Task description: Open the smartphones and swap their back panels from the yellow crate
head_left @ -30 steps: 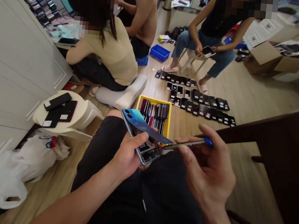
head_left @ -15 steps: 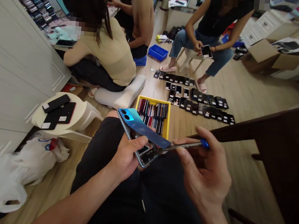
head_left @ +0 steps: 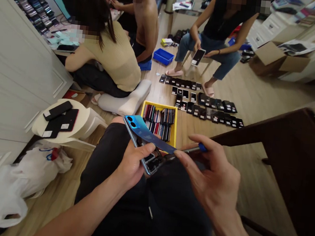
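Observation:
A phone point(head_left: 153, 165) with its inside bared lies in my left hand point(head_left: 133, 162), thumb across the frame and fingers hidden underneath. Its blue back cover point(head_left: 151, 136), with two camera rings at the top, is bent up and stands away from the body at the lower end. My right hand point(head_left: 213, 173) grips a slim, screwdriver-like metal tool point(head_left: 192, 149) with a blue end. The right thumb tip touches the lifted lower end of the cover. Where the tool's tip lies, close to the phone's lower edge, is partly hidden.
Below stands a yellow crate point(head_left: 175, 131) packed with phones; rows of phones point(head_left: 205, 100) lie beyond. A white stool point(head_left: 38, 127) holds several dark devices, above a plastic bag point(head_left: 25, 178). Dark furniture point(head_left: 293, 148) borders the right. Three people point(head_left: 119, 53) sit nearby.
My right hand has shifted left, its thumb now meeting the cover's lower end. The seated person at the back right has tilted the white phone upright. The view has moved slightly.

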Demonstrator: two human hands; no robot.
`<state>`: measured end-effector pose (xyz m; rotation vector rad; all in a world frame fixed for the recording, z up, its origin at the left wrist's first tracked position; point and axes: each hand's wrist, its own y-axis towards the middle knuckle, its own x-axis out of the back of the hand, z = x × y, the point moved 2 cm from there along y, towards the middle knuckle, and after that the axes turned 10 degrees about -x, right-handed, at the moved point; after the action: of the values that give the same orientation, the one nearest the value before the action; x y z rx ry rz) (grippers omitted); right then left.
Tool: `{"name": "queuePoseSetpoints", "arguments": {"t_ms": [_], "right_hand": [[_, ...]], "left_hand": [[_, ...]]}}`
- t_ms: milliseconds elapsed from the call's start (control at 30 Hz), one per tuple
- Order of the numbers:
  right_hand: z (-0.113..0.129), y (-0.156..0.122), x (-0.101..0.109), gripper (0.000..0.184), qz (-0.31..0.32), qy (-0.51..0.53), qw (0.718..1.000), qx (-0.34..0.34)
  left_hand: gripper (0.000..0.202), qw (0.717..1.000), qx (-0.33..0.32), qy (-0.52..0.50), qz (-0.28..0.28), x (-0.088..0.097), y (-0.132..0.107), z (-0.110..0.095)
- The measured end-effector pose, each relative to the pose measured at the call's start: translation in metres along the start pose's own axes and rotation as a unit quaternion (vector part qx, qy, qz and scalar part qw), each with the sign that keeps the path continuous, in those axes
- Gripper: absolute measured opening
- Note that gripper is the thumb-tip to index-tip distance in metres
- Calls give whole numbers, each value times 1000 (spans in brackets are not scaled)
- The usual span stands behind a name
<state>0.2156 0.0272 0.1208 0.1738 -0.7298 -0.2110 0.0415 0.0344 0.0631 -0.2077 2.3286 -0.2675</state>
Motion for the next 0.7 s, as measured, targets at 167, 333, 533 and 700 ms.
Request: {"name": "queuePoseSetpoints", "arguments": {"t_ms": [167,333,533,700], "right_hand": [[-4,2,6,37,75,41,996,-4],[1,3,7,23,-17,-2,1000,8],[2,8,14,29,75,8,995,57],[1,6,13,29,28,-16,999,33]], "left_hand": [[42,1000,-6,4,-4,0,-1,2],[42,1000,2,2,-1,-4,-3,2],[42,1000,15,-1,3,-3,-5,3],[43,1000,26,-7,-6,-4,-5,6]]}}
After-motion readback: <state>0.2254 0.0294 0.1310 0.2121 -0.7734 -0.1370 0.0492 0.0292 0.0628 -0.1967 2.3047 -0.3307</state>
